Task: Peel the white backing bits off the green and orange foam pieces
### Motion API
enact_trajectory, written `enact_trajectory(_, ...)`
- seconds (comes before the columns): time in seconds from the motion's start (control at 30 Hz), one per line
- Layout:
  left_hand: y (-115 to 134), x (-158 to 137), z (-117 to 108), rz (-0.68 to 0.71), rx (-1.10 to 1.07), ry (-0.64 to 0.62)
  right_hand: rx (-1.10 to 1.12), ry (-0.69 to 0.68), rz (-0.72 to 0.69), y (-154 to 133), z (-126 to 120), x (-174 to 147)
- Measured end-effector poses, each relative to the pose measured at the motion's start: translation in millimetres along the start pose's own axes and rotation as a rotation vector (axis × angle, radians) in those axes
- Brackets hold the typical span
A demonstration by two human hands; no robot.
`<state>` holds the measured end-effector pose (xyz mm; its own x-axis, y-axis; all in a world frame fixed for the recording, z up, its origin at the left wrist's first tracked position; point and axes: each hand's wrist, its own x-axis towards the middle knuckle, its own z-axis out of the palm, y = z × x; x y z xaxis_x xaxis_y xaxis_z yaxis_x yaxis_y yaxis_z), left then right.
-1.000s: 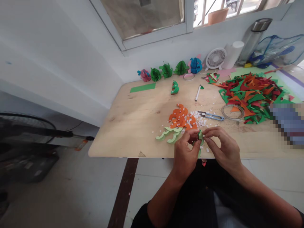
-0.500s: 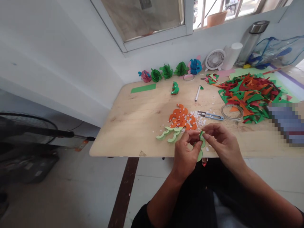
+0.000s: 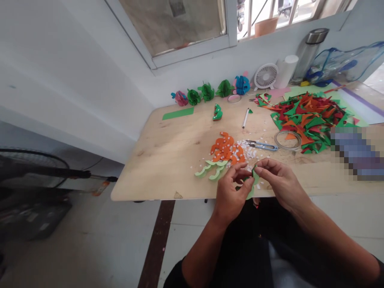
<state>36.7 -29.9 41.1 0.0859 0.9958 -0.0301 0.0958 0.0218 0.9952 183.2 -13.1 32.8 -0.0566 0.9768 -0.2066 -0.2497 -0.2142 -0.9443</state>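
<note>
Between both hands, over the table's front edge, is a wavy green paper piece, pale green on one face and dark green on the other. My left hand pinches its lower left part between thumb and fingers. The thumb and fingertips of my right hand close on its upper end. Just left of my hands lie wavy light green paper strips. Behind them is a heap of curved orange paper pieces dotted with small white squares. Small white paper bits are scattered beside the blue thread snips.
A large pile of red, orange and green paper scraps covers the right side, with a tape roll at its edge. Folded paper figures, a small white fan and a bottle stand along the wall. A pen lies mid-table.
The left hand's fingers have spread a little, and the green paper piece is turned slightly between the hands. The whole view has shifted slightly.
</note>
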Motion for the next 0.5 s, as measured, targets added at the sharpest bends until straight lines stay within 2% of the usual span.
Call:
enact_trajectory(0.2,-13.4,1.8,-3.3,-0.155,-0.121,-0.033,0.004,0.04,0.017,-1.0,-2.9,4.6)
enact_trajectory(0.37,-15.0,8.8,-1.9,-0.124,-0.216,0.131,0.053,-0.002,-0.043,-0.5,-4.6,8.1)
enact_trajectory(0.5,-12.7,10.8,1.9,-0.056,-0.244,0.261,-0.182,-0.1,-0.058,3.8,-1.8,3.7)
